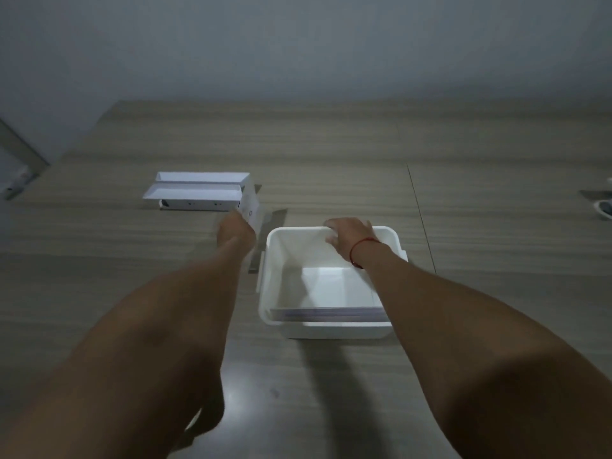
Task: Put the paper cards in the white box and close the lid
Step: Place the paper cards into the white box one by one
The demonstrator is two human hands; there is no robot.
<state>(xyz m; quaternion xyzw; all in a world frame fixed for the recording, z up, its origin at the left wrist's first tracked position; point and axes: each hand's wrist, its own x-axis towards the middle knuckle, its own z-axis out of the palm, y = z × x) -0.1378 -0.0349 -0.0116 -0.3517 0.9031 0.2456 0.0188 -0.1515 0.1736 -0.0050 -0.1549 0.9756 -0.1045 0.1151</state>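
The white box [265,294] stands open on the table in front of me. White paper cards [337,288] lie inside it, with more stacked against its near wall. My right hand [349,238] rests on the box's far rim, fingers curled over the edge. My left hand [235,230] is left of the box and pinches one white card [250,207], blurred and held upright. Behind that hand, two more long white paper pieces [195,190] lie side by side on the table. A flat grey piece [276,217] shows at the box's far left corner; I cannot tell whether it is the lid.
The wooden table [463,243] reaches back to a grey wall. Small white objects [605,207] sit at the right edge of view. At the far left a metal frame [20,154] leans beyond the table's edge.
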